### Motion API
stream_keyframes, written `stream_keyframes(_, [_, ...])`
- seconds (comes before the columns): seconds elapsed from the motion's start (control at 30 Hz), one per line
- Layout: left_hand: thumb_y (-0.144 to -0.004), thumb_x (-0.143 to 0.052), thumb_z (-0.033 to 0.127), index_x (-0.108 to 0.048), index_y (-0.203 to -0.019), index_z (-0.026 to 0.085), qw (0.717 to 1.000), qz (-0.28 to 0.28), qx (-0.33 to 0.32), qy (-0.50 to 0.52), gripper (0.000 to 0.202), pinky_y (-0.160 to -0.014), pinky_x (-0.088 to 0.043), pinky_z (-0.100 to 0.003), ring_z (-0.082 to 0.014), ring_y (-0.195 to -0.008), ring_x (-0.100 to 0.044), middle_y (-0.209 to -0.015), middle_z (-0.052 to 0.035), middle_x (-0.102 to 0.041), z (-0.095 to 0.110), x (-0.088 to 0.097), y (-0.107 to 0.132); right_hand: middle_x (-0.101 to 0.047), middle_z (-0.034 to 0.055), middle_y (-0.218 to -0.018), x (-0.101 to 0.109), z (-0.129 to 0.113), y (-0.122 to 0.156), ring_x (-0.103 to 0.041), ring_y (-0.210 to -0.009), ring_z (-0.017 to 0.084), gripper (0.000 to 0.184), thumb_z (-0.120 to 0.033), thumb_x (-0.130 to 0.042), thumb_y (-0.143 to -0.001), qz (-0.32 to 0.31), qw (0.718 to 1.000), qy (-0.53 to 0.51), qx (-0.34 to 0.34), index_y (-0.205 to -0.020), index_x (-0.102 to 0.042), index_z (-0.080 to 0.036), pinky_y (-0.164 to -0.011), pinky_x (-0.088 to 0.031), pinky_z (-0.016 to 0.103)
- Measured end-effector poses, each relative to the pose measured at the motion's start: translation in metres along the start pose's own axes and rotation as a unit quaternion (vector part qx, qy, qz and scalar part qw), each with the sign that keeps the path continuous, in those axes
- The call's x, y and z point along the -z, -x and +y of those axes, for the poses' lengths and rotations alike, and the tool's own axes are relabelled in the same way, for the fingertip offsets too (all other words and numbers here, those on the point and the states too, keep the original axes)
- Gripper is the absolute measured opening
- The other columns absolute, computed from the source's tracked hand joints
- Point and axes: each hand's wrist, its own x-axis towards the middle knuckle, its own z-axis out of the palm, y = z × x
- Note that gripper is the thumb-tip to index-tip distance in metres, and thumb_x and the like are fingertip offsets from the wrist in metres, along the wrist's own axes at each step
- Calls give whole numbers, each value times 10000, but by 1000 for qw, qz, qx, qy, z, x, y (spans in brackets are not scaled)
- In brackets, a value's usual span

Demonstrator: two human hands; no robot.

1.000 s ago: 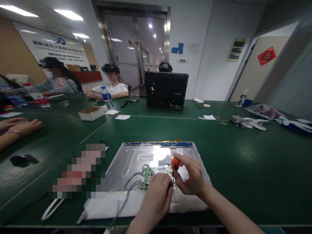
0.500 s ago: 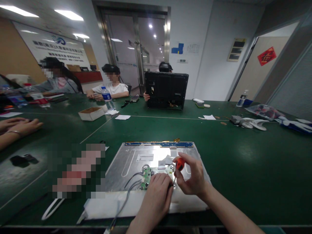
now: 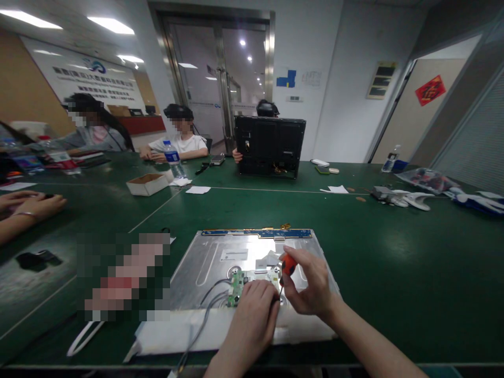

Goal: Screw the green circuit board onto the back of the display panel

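Note:
Between the thumb and fingers of my right hand (image 3: 313, 281) is a screwdriver (image 3: 289, 264) with an orange and black handle. Its thin shaft points down at the right edge of a green circuit board (image 3: 237, 286). My left hand (image 3: 258, 302) rests over the board's lower right part, fingers curled near the screwdriver's tip; what those fingers hold, if anything, is hidden. The board sits on a silvery metal display panel (image 3: 189, 268) lying flat, with a blue strip board (image 3: 240, 234) along its far edge. Grey cables (image 3: 210, 310) run from the board's left side toward me.
A pixelated flat item (image 3: 126, 278) lies left of the panel. Beyond stand a white box (image 3: 147, 184), a water bottle (image 3: 173, 157) and a black display frame (image 3: 271, 147) held by a person. Another person's hands (image 3: 35, 207) are at the left. White-handled tools (image 3: 409, 199) lie far right.
The screwdriver's handle has turned and tilted slightly to the left in my right hand's fingers. My left hand stays in place on the board.

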Motion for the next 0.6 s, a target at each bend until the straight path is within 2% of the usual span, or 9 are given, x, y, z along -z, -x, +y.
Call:
stream_keyframes(0.13, [-804,-439,103,-527,-876,194,1000,7,-3,-8,146,-795,-422,-395,-230,-853,-537,-884,-56,-589,1,1,0,-626,49,-807,0,1,1,-616,-743,192,499,-150,-533,-760,-1,1000,-19,-1,-1251,-444,-174,-635,-515,316])
stream_keyframes(0.27, [-811,-444,116,-536,-925,194,1000,16,-10,-14,166,-803,-431,-409,-244,-888,-546,-931,-71,-602,1,1,0,-605,33,-799,-2,2,2,-583,-705,167,528,-199,-609,-790,-7,1000,3,-8,-1293,-448,-211,-621,-496,290])
stream_keyframes(0.43, [-810,-446,112,-537,-906,198,1000,17,-10,-11,158,-793,-434,-390,-230,-862,-551,-903,-57,-600,0,0,0,-591,33,-758,-3,1,1,-533,-620,162,610,-128,-528,-792,-19,1000,22,-7,-1375,-352,-153,-561,-453,292])
stream_keyframes(0.6, [-813,-453,100,-527,-870,199,1000,6,-6,-7,135,-815,-424,-399,-228,-874,-546,-904,-47,-599,-2,-3,0,-589,38,-785,-2,2,3,-542,-636,166,556,-108,-477,-755,-7,1000,-26,-6,-1300,-382,-161,-563,-450,296])
